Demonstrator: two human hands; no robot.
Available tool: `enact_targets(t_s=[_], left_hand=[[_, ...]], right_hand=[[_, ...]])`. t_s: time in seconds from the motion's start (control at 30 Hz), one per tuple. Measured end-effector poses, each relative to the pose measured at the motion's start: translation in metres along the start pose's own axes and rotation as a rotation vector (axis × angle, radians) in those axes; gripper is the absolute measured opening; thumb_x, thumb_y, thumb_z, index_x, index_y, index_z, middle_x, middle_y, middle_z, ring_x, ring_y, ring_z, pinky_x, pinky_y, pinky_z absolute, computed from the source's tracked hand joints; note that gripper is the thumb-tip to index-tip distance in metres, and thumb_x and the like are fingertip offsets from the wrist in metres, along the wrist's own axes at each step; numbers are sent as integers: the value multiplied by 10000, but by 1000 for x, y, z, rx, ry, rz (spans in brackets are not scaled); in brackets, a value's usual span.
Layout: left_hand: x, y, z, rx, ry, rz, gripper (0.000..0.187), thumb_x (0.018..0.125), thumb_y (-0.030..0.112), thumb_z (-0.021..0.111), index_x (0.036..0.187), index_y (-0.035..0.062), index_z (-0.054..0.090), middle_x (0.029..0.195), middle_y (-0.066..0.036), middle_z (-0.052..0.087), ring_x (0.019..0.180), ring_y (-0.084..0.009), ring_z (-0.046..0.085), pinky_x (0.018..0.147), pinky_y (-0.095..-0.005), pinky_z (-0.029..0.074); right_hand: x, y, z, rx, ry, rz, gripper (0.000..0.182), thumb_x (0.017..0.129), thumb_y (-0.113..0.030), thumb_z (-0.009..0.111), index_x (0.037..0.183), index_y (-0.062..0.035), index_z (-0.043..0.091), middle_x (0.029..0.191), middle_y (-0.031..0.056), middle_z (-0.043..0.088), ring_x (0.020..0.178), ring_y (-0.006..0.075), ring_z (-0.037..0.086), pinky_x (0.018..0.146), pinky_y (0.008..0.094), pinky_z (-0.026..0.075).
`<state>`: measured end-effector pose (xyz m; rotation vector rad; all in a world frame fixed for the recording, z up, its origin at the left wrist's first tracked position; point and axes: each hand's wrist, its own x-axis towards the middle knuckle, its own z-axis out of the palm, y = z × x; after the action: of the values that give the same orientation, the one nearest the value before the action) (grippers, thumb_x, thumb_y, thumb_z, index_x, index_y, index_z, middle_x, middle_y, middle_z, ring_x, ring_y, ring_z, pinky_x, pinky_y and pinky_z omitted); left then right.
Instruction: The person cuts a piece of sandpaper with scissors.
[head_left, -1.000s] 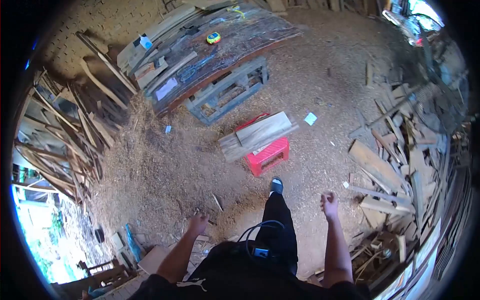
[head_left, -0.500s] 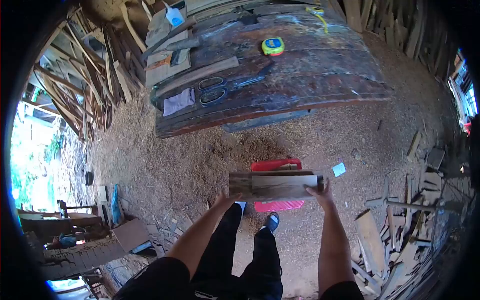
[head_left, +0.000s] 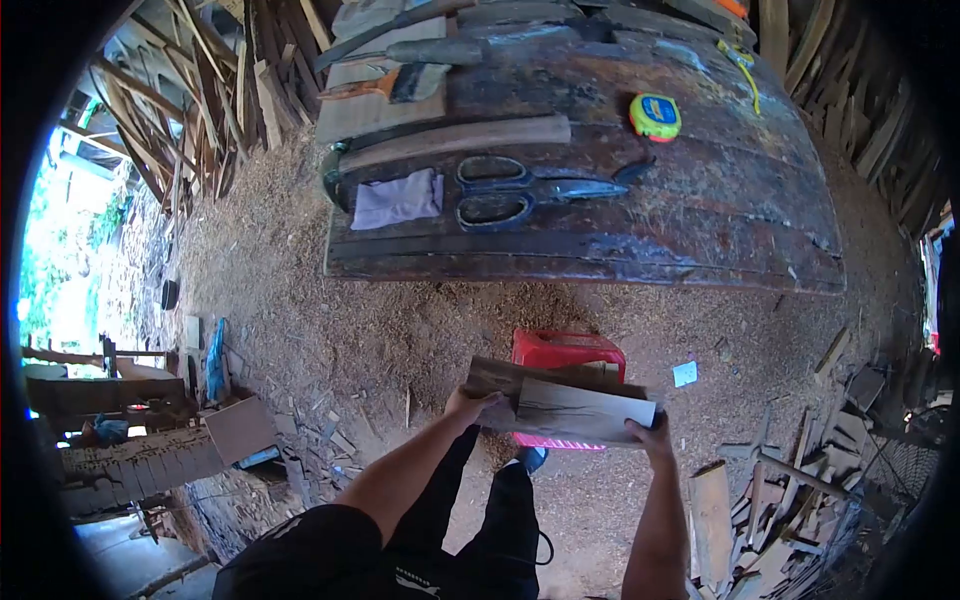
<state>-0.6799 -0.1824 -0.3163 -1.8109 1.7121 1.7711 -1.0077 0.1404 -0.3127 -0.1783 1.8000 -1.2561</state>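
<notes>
Hands clamp the stacked boards over the red stool, left hand and right hand at opposite ends. With uneven grip or tilt, the smaller upper board could slide off, short of the counter.

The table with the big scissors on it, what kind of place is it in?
Probably a woodworking shop or shed. The worn wooden table holds a tape measure and scissors, what look like wood shavings cover the ground, and scrap boards are heaped on the right.
</notes>
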Motion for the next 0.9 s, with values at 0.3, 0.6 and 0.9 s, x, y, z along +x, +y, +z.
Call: enact_targets(t_s=[0.3,0.6,0.9], left_hand=[[-151,35,-70,-22,8,25,777,751,428,888,1245,-39,510,1142,-184,675,1083,-255,664,931,-378,538],[-261,189,-80,-442,-215,201,520,976,221,686,1333,-28,402,1255,-143,603,1181,-201,570,1049,-345,437],[-256,293,-18,-751,-196,372,407,1043,200,571,1383,16,443,1347,-91,567,1268,-177,490,1101,-326,342]], right_hand=[[-141,-101,11,153,59,-60,934,714,-62,878,1461,0,321,1319,117,576,1218,215,566,1051,365,450],[-213,-327,-44,-87,235,-232,1074,659,-280,930,1486,56,332,1376,155,555,1264,248,539,1093,381,407],[-105,-541,-107,-524,138,-235,1005,626,-422,890,1425,27,479,1277,158,636,1183,262,595,1029,384,462]])
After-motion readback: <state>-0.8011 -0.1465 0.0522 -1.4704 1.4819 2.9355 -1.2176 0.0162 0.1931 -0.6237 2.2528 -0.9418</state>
